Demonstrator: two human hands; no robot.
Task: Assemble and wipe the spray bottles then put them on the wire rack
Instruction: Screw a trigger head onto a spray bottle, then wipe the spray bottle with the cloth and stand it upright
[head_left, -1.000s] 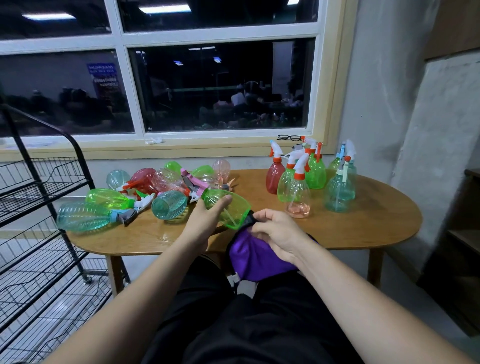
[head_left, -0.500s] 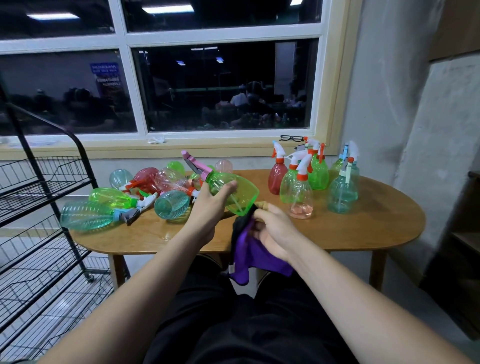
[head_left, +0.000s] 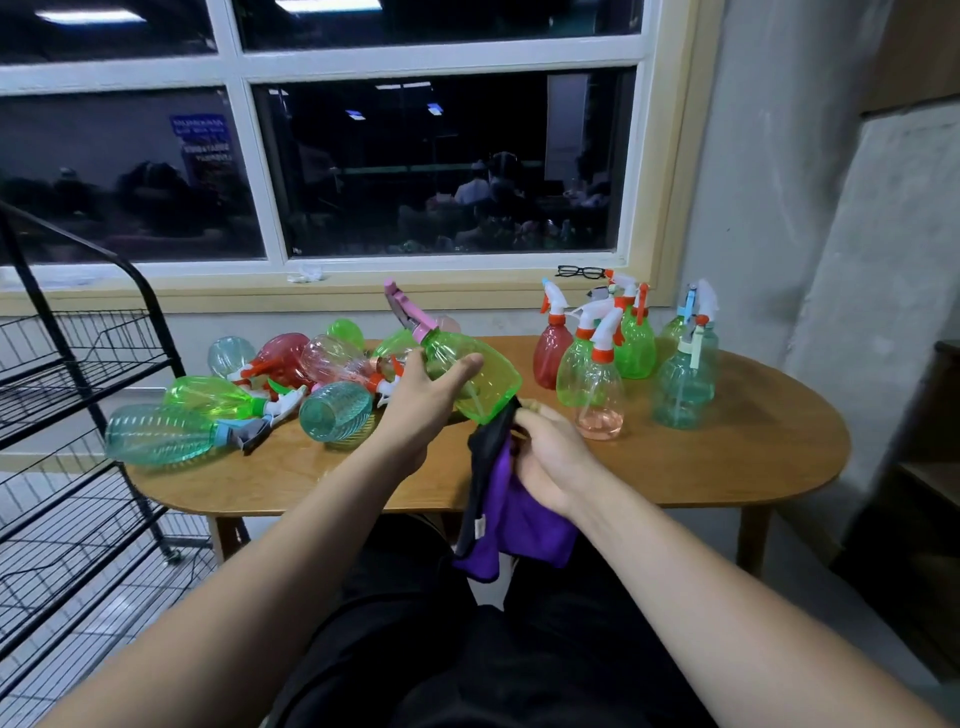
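Green plastic spray bottle (head_left: 467, 379) rides higher in the left hand (head_left: 421, 410) above the counter (head_left: 727, 457); right hand (head_left: 550, 457) holds purple cloth (head_left: 519, 519) at its base, wiping seems next.

One translucent green plastic spray bottle with pink trigger head (head_left: 483, 384): tilted, gripped by the left hand (head_left: 421, 400) above the oval wooden table (head_left: 727, 467).
One purple cloth with black edge (head_left: 524, 519): held by the right hand (head_left: 550, 457), its top against the bottle's base.
Lying plastic spray bottles (head_left: 161, 434): heaped at table left.
Upright plastic spray bottles (head_left: 592, 374): grouped at table right.
One black wire rack (head_left: 78, 389): stood far left.
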